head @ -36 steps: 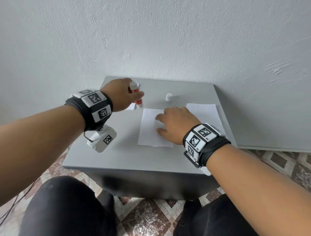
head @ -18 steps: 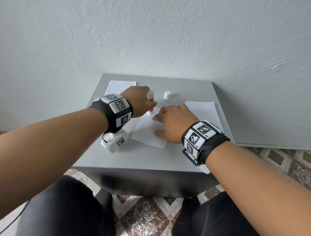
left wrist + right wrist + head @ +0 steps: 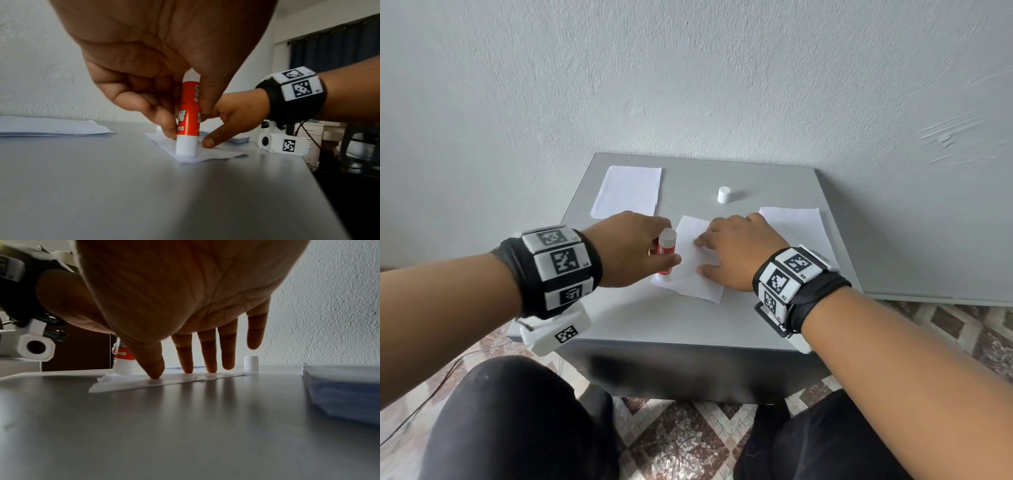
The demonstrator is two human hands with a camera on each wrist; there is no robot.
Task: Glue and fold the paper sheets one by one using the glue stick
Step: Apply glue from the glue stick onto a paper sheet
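Both hands lower; glue stick (image 3: 666, 249) now on sheet (image 3: 690, 274) (near corner).

Upright red glue stick (image 3: 188, 113) tip touches the flat white sheet (image 3: 690, 274).

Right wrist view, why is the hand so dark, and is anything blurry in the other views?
Right wrist view: right hand backlit against the pale wall, palm shadowed, tabletop soft. Left wrist view: glue stick fairly sharp, near table blurred. Head view: evenly lit, edges bowed.
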